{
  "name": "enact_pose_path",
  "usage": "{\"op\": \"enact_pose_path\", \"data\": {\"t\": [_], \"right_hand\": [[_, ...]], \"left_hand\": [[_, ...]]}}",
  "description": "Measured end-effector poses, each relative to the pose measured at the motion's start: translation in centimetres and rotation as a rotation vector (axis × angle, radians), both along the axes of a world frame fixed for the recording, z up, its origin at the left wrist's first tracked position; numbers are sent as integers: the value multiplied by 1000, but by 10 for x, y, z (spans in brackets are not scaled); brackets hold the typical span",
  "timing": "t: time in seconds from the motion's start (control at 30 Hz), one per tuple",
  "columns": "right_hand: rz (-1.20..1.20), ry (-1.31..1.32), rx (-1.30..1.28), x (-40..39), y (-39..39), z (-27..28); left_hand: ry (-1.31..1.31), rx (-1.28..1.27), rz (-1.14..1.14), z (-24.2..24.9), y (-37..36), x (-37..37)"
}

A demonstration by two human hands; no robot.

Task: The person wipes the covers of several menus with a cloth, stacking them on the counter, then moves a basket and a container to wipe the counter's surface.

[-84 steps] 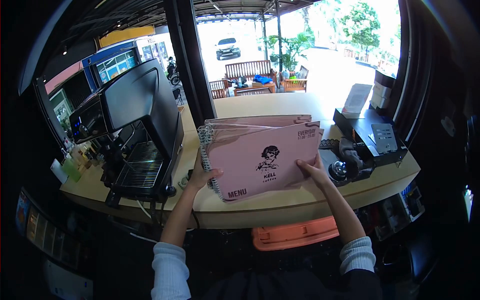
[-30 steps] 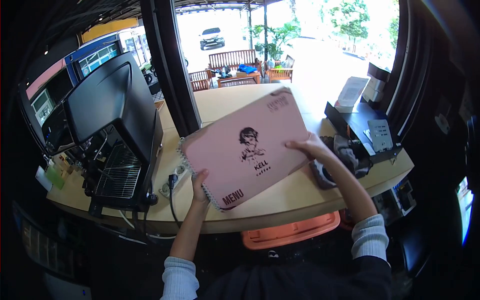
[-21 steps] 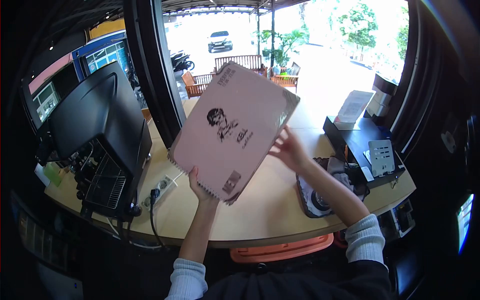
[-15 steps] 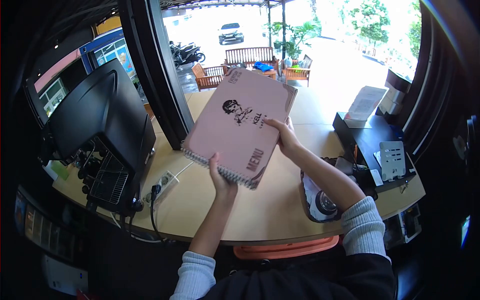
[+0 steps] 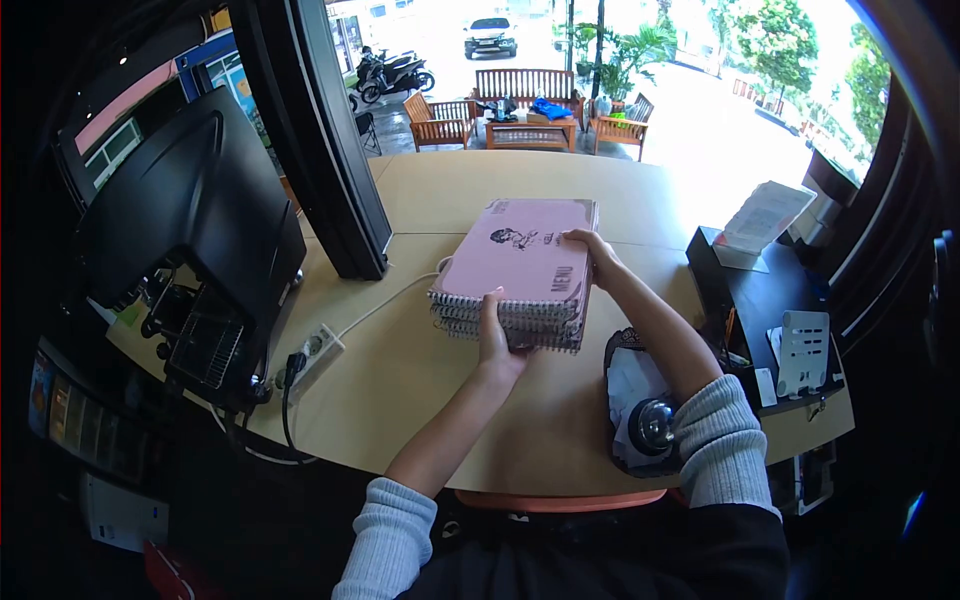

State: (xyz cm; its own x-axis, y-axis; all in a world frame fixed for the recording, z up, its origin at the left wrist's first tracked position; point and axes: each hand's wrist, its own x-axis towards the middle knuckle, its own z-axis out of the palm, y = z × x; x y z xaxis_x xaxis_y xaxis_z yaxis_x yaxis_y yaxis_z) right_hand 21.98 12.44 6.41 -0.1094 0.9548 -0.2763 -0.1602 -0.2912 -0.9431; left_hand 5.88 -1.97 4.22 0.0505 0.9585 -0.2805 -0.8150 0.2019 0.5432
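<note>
A stack of pink spiral-bound menus [image 5: 500, 268] is between my hands over the middle of the wooden counter [image 5: 420, 420]. The top cover carries a dark drawing and the word MENU, and the wire spirals face me. My left hand [image 5: 497, 338] grips the near spiral edge, thumb on top and fingers underneath. On the right edge my right hand [image 5: 598, 260] is closed, its thumb over the cover and its other fingers mostly hidden. Whether the stack's underside touches the counter cannot be made out.
A black machine [image 5: 190, 220] stands left, beside a dark post [image 5: 315, 140] and a white power strip [image 5: 308, 362]. To the right are a tray [image 5: 618, 400] with a silver bell [image 5: 654, 426], and a black box [image 5: 745, 300] with a paper stand [image 5: 768, 222]. Wooden chairs [image 5: 440, 122] stand outside.
The menus have come down and tilted flatter, so several stacked spirals now show. Both hands have moved with them, still gripping. The view has shifted slightly.
</note>
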Motion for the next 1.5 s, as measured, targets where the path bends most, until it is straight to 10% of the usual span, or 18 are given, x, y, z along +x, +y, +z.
{"op": "enact_pose_path", "data": {"t": [0.2, 0.47, 0.87, 0.93, 1.07, 1.23, 1.5], "right_hand": [[175, -557, 90, 21, 22, 33], [226, -467, 405, 58, -23, 59], [53, -518, 456, 76, -40, 26], [-42, -777, 552, 77, -39, 19], [150, -692, 198, 65, -66, 41], [146, 123, -346, 33, -71, 13], [-41, 253, -256, -25, -81, 13]], "left_hand": [[-35, 10, 48, 3, 49, 31], [-37, -113, 82, -16, 111, 100], [262, -134, -656, 29, 72, 62], [658, 289, -966, 60, 53, 38], [1080, 434, -556, 74, 85, -35], [1250, 298, 32, 19, 213, -113], [1514, 368, -65, -33, 324, -104]]}}
